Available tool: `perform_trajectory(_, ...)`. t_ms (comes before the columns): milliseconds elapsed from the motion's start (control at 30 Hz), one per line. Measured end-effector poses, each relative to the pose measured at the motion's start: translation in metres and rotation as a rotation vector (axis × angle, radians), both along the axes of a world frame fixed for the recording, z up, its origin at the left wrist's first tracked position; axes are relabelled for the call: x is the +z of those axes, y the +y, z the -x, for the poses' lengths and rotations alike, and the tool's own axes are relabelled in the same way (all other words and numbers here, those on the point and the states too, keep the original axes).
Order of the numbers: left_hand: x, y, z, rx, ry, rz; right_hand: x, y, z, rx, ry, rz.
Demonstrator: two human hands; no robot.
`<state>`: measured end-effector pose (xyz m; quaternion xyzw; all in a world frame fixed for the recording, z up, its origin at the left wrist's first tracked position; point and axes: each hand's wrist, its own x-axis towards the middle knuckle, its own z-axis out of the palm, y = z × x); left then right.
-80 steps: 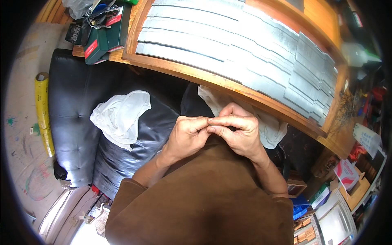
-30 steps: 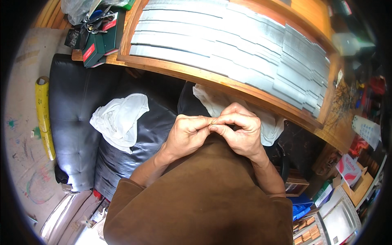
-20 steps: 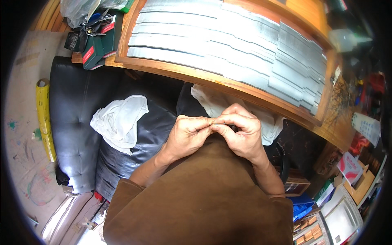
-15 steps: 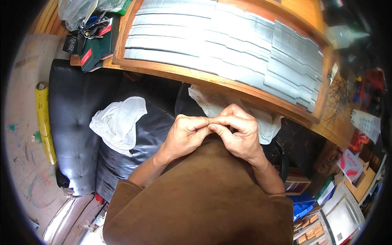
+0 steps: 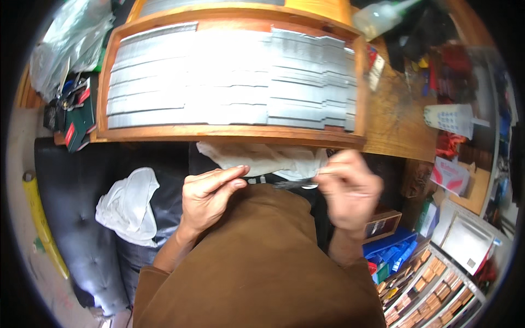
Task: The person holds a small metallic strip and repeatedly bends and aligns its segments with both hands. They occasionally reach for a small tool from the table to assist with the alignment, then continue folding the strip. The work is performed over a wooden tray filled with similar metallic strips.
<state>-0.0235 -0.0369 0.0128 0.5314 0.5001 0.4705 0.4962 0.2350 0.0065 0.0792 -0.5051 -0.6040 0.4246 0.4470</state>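
Observation:
My left hand (image 5: 206, 199) is in front of my chest, its thumb and fingertips pointing right with a small gap and nothing visible between them. Apart from it, to the right, my right hand (image 5: 351, 191) is smeared by motion, its fingers drawn together in a pinch. Beside those fingertips is a thin dark grey blur (image 5: 290, 185); whether it is held cannot be made out. Beyond both hands, a wooden tray (image 5: 229, 134) on the table carries rows of overlapping flat silvery pieces (image 5: 295, 76). A white cloth (image 5: 262, 157) hangs below the tray's near edge.
Another white cloth (image 5: 131, 208) lies on a black padded seat (image 5: 76, 218) at left. Plastic bags (image 5: 71, 46) and dark green boxes (image 5: 79, 123) crowd the left table end. A cup (image 5: 448, 120) and squeeze bottle (image 5: 383, 19) are at right, above a rack (image 5: 432, 290) of small wooden pieces.
My hands were together at the fingertips and have parted, left hand leftward, right hand rightward. My view has shifted, so the tray appears straighter and farther left.

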Motion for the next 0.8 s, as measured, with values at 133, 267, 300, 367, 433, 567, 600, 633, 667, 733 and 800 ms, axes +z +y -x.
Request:
perform_trajectory(133,-0.003,0.012,-0.005,-0.099,-0.028,0.045,0.051,0.026,-0.110,-0.485,-0.092,-0.035)
perform_trajectory(267,0.005,0.018,-0.018,-0.189,0.016,-0.011,0.054,0.037,-0.148,-0.393,0.045,-0.002)
perform_trajectory(300,0.006,0.017,-0.022,-0.193,0.011,-0.005,0.055,0.028,-0.137,-0.272,-0.045,0.000)
perform_trajectory(367,0.011,0.017,-0.029,-0.209,-0.013,0.031,0.044,0.020,-0.100,-0.111,-0.129,0.023)
perform_trajectory(433,0.008,0.019,-0.036,-0.252,-0.014,0.001,0.024,0.014,-0.050,-0.105,-0.055,0.066)
perform_trajectory(567,0.013,0.023,-0.034,-0.273,0.070,-0.042,0.011,0.014,-0.045,-0.254,0.022,0.012)
perform_trajectory(600,0.014,0.022,-0.032,-0.267,0.081,-0.036,0.017,0.012,-0.060,-0.333,0.007,-0.012)
perform_trajectory(633,0.014,0.021,-0.030,-0.257,0.097,-0.036,0.022,0.013,-0.085,-0.482,0.056,-0.090)
perform_trajectory(667,0.011,0.024,-0.030,-0.270,0.066,-0.023,0.032,0.007,-0.111,-0.661,0.082,-0.173)
perform_trajectory(733,0.003,0.020,-0.030,-0.238,0.040,0.012,0.058,0.007,-0.134,-0.767,0.072,-0.228)
perform_trajectory(800,0.002,0.023,-0.035,-0.278,0.055,-0.003,0.068,-0.008,-0.132,-0.488,-0.204,-0.145)
